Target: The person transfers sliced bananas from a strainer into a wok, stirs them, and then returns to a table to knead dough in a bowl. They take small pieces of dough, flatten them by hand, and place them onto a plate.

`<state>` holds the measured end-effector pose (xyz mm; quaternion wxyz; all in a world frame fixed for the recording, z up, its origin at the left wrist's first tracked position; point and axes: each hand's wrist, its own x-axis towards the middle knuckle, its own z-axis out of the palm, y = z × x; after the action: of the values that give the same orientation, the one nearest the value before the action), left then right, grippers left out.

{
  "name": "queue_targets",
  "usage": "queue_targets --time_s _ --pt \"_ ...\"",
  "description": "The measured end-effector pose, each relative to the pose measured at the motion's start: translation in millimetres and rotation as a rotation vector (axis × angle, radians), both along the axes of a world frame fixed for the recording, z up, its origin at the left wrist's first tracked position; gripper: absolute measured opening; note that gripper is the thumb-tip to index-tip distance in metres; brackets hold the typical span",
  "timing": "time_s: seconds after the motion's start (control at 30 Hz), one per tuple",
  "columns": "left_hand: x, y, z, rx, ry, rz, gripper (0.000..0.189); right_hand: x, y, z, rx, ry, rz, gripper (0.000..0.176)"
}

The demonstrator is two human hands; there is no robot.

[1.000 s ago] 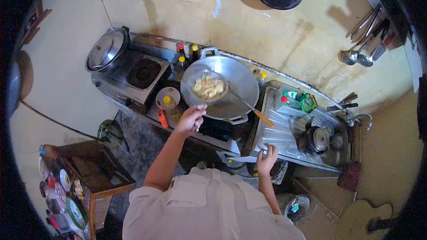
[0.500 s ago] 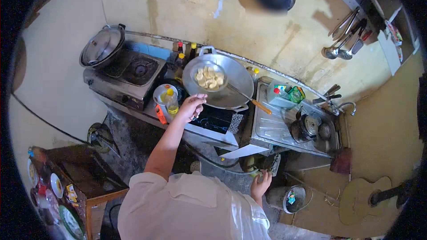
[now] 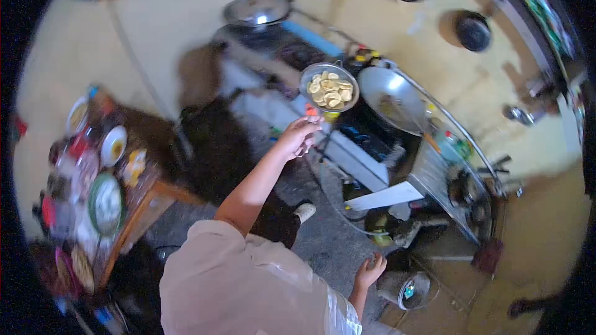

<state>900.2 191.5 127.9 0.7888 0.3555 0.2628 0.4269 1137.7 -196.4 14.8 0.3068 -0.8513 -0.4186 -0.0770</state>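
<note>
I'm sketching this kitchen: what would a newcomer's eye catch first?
Probably the sieve of pale slices near the centre, held out by the left hand. Next, the big wok just right of it, then the cluttered table at the left.

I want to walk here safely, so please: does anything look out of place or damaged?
The white panel below the sink juts out at a slant, like a door left open. A guitar near the bucket seems odd in a kitchen. Blur could hide small damage.
</note>
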Motion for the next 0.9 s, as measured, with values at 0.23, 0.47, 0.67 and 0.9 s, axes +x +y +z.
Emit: queue_targets --time_s 0.23,0.47,0.67,0.9 --pt "-211.9 -71.1 -35.7 -0.058 0.176 0.423 0.03 -84.8 -8.0 -13.6 -0.103 0.176 0.297 0.032" --pt "-382.1 -124.7 -56.1 -0.122 0.24 0.827 0.034 -197.1 23.7 -20.9 -0.178 0.344 0.466 0.032" --pt "-493.0 -139.6 -73.9 -0.12 0.102 0.996 0.031 -328.8 64.5 -13.1 -0.062 0.194 0.621 0.031" --pt "-556.5 -138.7 -104.3 -0.301 0.055 0.916 0.031 -472.4 90.1 1.7 -0.163 0.108 0.718 0.031"
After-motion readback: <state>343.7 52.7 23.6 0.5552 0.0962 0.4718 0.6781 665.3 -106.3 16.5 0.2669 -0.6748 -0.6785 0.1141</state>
